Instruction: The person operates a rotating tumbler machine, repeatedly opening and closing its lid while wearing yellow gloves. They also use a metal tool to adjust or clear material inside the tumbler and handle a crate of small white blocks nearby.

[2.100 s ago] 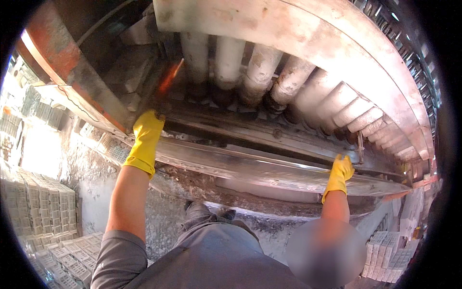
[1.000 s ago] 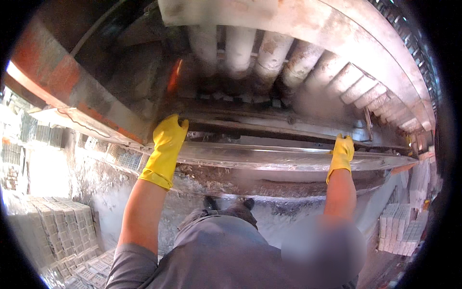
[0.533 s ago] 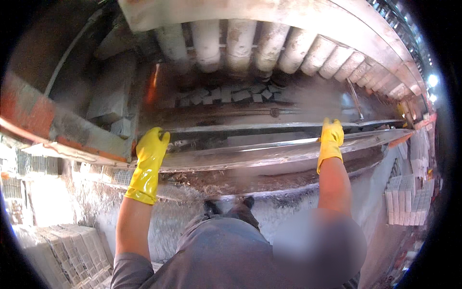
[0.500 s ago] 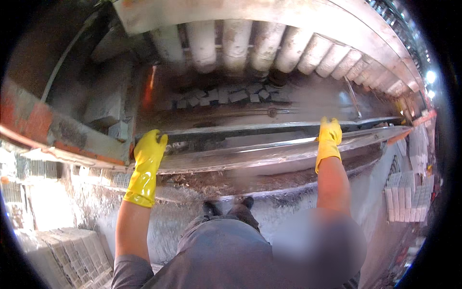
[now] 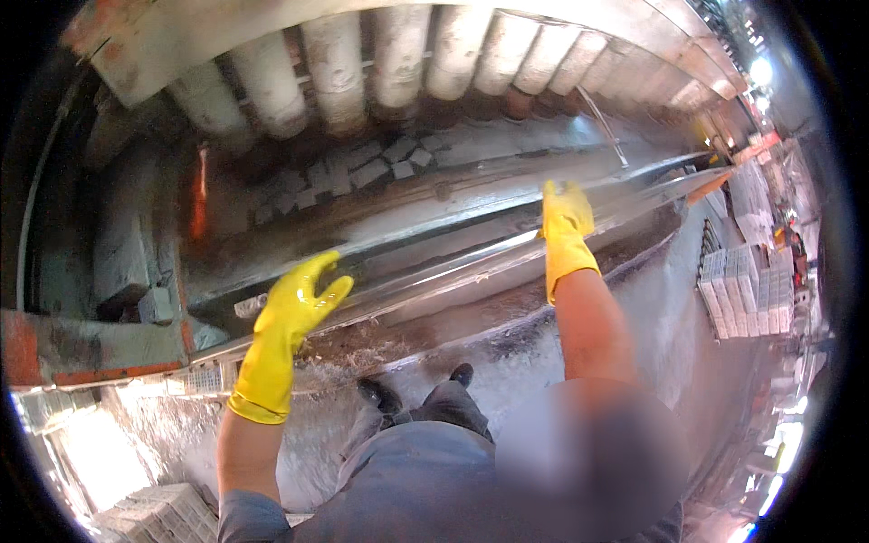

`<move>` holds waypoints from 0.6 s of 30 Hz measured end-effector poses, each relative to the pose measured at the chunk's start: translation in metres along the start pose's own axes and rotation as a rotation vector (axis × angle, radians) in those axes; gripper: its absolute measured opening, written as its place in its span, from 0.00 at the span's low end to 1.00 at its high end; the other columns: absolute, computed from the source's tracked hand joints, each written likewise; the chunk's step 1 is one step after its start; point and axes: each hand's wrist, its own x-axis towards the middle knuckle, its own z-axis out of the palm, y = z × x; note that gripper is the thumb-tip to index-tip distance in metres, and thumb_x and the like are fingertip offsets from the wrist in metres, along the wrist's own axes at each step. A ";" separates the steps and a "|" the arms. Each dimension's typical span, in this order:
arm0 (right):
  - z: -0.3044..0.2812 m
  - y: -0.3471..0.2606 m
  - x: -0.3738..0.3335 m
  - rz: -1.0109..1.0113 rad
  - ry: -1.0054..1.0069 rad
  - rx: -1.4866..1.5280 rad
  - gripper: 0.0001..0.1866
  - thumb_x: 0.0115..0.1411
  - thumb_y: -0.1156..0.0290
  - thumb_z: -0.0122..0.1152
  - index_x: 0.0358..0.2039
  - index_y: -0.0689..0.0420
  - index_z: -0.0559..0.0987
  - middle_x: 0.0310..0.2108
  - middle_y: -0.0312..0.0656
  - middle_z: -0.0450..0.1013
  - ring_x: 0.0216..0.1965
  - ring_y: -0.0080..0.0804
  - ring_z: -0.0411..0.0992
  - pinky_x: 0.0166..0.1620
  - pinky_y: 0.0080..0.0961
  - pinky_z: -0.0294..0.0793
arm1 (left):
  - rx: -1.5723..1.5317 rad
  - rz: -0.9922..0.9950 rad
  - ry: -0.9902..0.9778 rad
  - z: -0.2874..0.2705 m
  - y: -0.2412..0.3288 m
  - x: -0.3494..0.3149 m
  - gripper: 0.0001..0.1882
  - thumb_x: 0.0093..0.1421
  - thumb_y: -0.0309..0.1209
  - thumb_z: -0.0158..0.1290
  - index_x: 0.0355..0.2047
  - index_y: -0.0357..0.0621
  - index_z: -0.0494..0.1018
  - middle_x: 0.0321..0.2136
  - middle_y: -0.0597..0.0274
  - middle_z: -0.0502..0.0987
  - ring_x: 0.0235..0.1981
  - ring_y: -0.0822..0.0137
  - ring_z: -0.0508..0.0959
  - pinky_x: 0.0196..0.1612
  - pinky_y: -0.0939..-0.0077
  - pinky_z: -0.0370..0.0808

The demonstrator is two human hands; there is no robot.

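Both my hands wear yellow rubber gloves. My left hand (image 5: 303,294) is over the left part of a long trough edged with metal rails, thumb and fingers apart and nothing between them. Farther along, my right hand (image 5: 568,222) has its fingers bent over the long shiny metal rail (image 5: 493,258), thumb against its edge; the hidden underside of the grip cannot be seen. A second pale rail (image 5: 434,215) runs behind it, with a dark gap between the two.
Thick pale rollers (image 5: 398,59) line the far side. Loose grey blocks (image 5: 367,172) lie below them. A thin rod (image 5: 605,127) slants down at the right. Stacked pale blocks stand at right (image 5: 742,290) and lower left (image 5: 158,516). My shoes (image 5: 380,395) are on the floor.
My left hand has shifted right, away from the frame's corner, and its fingers have spread wider. The right hand stays at the rail. The whole view has tilted.
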 end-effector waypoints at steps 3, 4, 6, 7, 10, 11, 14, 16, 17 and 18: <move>0.003 0.003 0.003 -0.003 0.003 0.040 0.34 0.63 0.36 0.57 0.62 0.45 0.79 0.54 0.49 0.81 0.57 0.51 0.78 0.59 0.48 0.76 | 0.226 0.230 -0.034 0.039 0.029 0.027 0.36 0.65 0.55 0.60 0.63 0.41 0.74 0.59 0.44 0.78 0.62 0.48 0.77 0.65 0.58 0.71; 0.000 0.000 0.000 -0.003 0.007 0.042 0.34 0.64 0.36 0.57 0.61 0.46 0.80 0.54 0.49 0.81 0.56 0.51 0.78 0.58 0.48 0.75 | 0.263 0.275 -0.043 0.048 0.046 0.033 0.34 0.64 0.53 0.60 0.61 0.40 0.75 0.58 0.44 0.79 0.60 0.46 0.77 0.64 0.58 0.72; 0.007 0.005 -0.001 -0.043 0.110 0.048 0.33 0.64 0.37 0.57 0.60 0.46 0.80 0.51 0.48 0.82 0.54 0.50 0.79 0.56 0.49 0.75 | 0.306 0.315 -0.100 0.070 0.066 0.046 0.34 0.63 0.52 0.61 0.61 0.41 0.75 0.57 0.44 0.80 0.59 0.45 0.78 0.61 0.57 0.73; 0.006 0.004 -0.001 -0.036 0.097 0.106 0.33 0.63 0.38 0.58 0.59 0.46 0.81 0.51 0.47 0.82 0.53 0.50 0.79 0.57 0.52 0.73 | 0.331 0.372 -0.102 0.081 0.070 0.051 0.34 0.62 0.51 0.63 0.61 0.42 0.75 0.56 0.45 0.80 0.57 0.45 0.78 0.60 0.56 0.74; 0.008 0.002 -0.004 -0.046 0.123 0.154 0.32 0.61 0.39 0.59 0.57 0.48 0.82 0.50 0.48 0.82 0.53 0.52 0.79 0.58 0.61 0.69 | 0.608 0.333 -0.207 0.112 0.087 0.069 0.35 0.59 0.49 0.66 0.61 0.42 0.75 0.53 0.45 0.81 0.55 0.44 0.79 0.57 0.54 0.76; 0.003 0.001 -0.008 -0.048 0.116 0.176 0.32 0.61 0.39 0.60 0.56 0.48 0.83 0.49 0.48 0.82 0.53 0.52 0.78 0.58 0.65 0.67 | 0.635 0.317 -0.185 0.121 0.097 0.072 0.35 0.58 0.48 0.67 0.60 0.42 0.75 0.53 0.45 0.81 0.54 0.45 0.79 0.57 0.54 0.76; 0.008 0.006 -0.005 -0.050 0.168 0.254 0.31 0.61 0.40 0.60 0.56 0.48 0.82 0.51 0.46 0.81 0.54 0.50 0.77 0.62 0.73 0.60 | 0.710 0.287 -0.095 0.148 0.122 0.076 0.36 0.55 0.48 0.69 0.60 0.41 0.75 0.51 0.44 0.82 0.53 0.45 0.80 0.55 0.53 0.77; 0.013 0.004 -0.009 -0.073 0.239 0.369 0.29 0.62 0.42 0.60 0.56 0.47 0.81 0.51 0.44 0.80 0.56 0.48 0.75 0.64 0.77 0.55 | 0.749 0.289 -0.006 0.162 0.121 0.078 0.37 0.55 0.49 0.69 0.60 0.41 0.75 0.51 0.44 0.82 0.53 0.45 0.80 0.55 0.54 0.77; 0.012 0.006 -0.011 -0.077 0.273 0.428 0.28 0.63 0.43 0.60 0.56 0.47 0.81 0.51 0.43 0.80 0.57 0.48 0.74 0.65 0.78 0.53 | 0.757 0.296 -0.010 0.165 0.123 0.080 0.37 0.55 0.49 0.69 0.59 0.42 0.76 0.51 0.44 0.82 0.53 0.45 0.80 0.55 0.54 0.77; 0.010 0.012 -0.011 -0.108 0.294 0.475 0.27 0.64 0.45 0.60 0.56 0.48 0.81 0.52 0.42 0.79 0.58 0.48 0.73 0.65 0.79 0.52 | 0.765 0.303 -0.013 0.166 0.125 0.082 0.37 0.54 0.50 0.69 0.59 0.42 0.76 0.51 0.44 0.82 0.53 0.45 0.80 0.55 0.54 0.77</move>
